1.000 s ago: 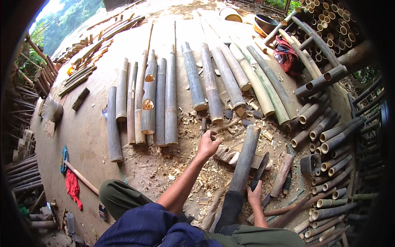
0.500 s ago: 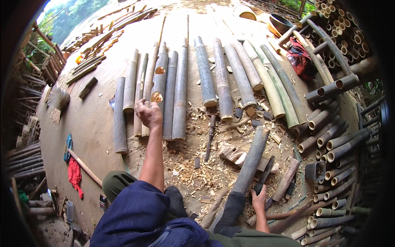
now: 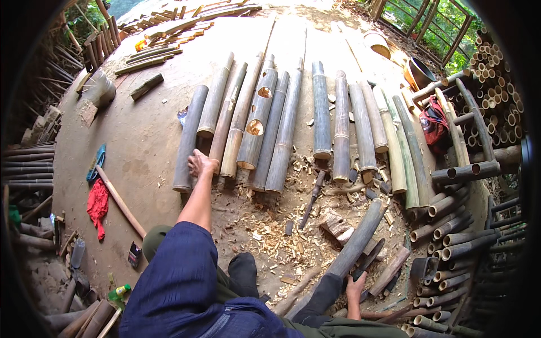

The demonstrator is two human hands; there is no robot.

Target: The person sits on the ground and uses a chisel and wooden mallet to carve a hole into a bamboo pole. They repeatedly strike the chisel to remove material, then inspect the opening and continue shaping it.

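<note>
My left hand [image 3: 204, 164] reaches forward to the leftmost dark bamboo pole [image 3: 190, 135], its bent fingers on the pole's right edge near the lower end. Beside it lies a row of bamboo poles; one of them, a grey bamboo pole [image 3: 260, 114], has several round holes cut in its upper side. Low on the right, my right hand [image 3: 354, 287] is closed around the black handle of a dark-bladed knife [image 3: 371, 256]. Left of the knife, a bamboo pole [image 3: 360, 234] slants up from my lower leg beside a wood block [image 3: 336, 225].
A chisel-like tool [image 3: 315, 194] lies among wood shavings [image 3: 270, 239]. To the left are a long wooden handle [image 3: 119, 200] and a red cloth [image 3: 97, 208]. Stacked bamboo tubes [image 3: 459, 248] and a bamboo rack [image 3: 479, 129] line the right side.
My left hand has come down from above the row of poles to the leftmost dark pole. My view has turned left. The right hand still holds the knife.
</note>
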